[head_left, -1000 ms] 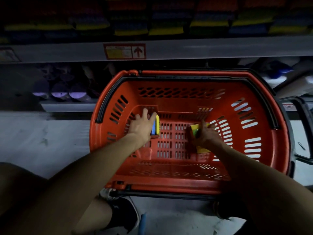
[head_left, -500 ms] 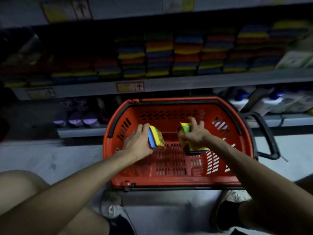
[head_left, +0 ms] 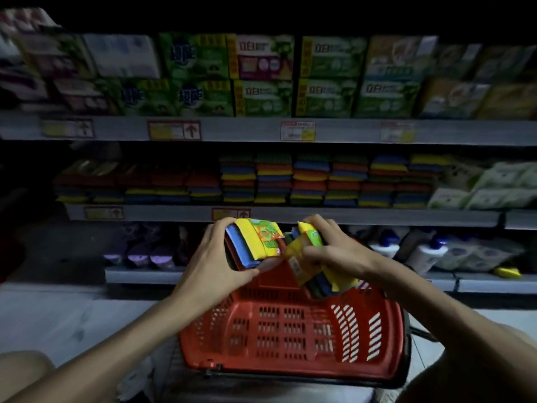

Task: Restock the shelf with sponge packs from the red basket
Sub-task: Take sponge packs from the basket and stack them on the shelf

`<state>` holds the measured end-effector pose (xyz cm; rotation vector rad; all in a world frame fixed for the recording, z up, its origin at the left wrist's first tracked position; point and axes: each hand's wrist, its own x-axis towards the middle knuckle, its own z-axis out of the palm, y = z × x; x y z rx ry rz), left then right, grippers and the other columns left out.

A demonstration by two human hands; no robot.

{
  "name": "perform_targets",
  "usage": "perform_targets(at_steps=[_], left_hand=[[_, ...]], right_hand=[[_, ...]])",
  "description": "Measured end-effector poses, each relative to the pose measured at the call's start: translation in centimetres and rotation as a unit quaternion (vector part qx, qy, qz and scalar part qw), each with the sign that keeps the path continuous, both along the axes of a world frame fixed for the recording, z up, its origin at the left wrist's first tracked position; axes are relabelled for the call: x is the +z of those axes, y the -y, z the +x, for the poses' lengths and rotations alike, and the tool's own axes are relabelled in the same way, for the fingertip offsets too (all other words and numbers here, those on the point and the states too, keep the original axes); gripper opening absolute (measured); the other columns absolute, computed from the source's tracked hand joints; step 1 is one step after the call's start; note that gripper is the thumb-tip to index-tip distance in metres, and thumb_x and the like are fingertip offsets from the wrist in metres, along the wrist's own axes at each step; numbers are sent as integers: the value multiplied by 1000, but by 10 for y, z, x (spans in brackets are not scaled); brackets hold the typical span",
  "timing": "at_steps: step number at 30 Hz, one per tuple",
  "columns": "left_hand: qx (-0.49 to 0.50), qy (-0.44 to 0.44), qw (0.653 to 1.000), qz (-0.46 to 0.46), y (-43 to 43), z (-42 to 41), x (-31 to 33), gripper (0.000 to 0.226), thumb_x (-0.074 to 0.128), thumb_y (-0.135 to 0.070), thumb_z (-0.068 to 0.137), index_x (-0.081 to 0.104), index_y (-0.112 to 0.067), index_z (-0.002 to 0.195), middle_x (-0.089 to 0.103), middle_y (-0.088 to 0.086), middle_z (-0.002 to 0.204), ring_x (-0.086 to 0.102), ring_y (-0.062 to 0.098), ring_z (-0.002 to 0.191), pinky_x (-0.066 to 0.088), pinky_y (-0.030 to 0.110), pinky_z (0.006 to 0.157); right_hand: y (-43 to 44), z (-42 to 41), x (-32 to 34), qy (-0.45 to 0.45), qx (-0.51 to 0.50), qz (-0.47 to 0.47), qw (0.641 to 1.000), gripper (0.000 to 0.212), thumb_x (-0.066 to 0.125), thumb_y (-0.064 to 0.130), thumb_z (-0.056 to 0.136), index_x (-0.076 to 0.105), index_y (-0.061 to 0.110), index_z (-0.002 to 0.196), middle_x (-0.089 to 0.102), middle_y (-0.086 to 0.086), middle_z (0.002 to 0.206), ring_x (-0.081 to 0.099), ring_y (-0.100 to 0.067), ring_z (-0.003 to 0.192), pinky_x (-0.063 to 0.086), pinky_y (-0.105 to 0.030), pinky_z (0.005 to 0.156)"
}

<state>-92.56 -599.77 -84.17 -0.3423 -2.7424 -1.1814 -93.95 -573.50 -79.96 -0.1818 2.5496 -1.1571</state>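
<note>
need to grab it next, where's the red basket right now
In the head view the red basket sits on the floor at lower centre, below both hands and in front of the bottom shelf.

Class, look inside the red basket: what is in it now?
The red basket shows only bare slatted floor. Hands and both sponge packs cover its far end, so that part stays unseen.

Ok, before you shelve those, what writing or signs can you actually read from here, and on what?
"立白": green boxes on the top shelf.
Up arrow: shelf-edge tag.
Other price tags: print too small.
Sponge pack in the left hand: label blurred.
Pack in the right hand: unreadable.
</note>
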Motion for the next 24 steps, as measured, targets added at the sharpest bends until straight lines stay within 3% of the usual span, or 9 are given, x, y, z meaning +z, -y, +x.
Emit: perform_targets(at_steps=[4,8,10,12,16,21,24], left_hand=[[16,3,999,49,17,-7,-17,92,93,-34,69,33,-40,139,44,-17,132,43,-23,111,35,-3,84],[53,9,995,88,19,-15,-26,91,92,-35,70,27,-51,133,44,-21,127,46,-21,111,41,2,78],[56,5,994,93,19,-23,-28,93,92,-34,69,27,-52,132,44,-19,127,50,-14,109,43,7,78],[60,9,993,97,22,-31,-30,94,93,-34,69,28,-50,135,46,-17,130,52,-7,110,44,9,79],[68,26,990,121,30,-44,-38,96,94,-25,69,27,-46,135,49,-20,127,52,-11,114,43,4,83],[71,77,977,187,43,-45,-45,91,93,-21,70,31,-45,132,56,-23,126,61,4,117,54,40,97],[65,81,975,199,50,-40,-43,91,94,-23,69,31,-44,132,57,-22,127,61,7,119,52,45,100]], right_hand=[[8,-3,-9,53,-28,-121,991,52,65,42,74,46,42,123,52,-10,126,63,-28,107,56,-38,83],[29,-14,-17,35,-46,-182,982,49,68,41,75,49,41,120,53,-12,130,62,-31,114,56,-51,96],[42,-21,-13,11,-63,-208,976,50,70,49,79,48,41,123,54,-12,130,64,-33,113,57,-55,93],[50,-29,-8,1,-75,-233,969,46,73,54,84,51,39,121,60,-12,124,71,-32,103,62,-50,85],[55,-44,-2,50,-99,-295,949,35,79,39,85,56,30,111,71,-18,107,76,-34,86,63,-43,72],[55,-53,-8,68,-92,-267,957,45,71,36,73,61,41,116,73,-10,105,77,-30,83,61,-37,66],[63,-45,-10,66,-74,-268,958,41,76,40,77,63,42,116,75,-4,105,77,-26,88,61,-35,70]])
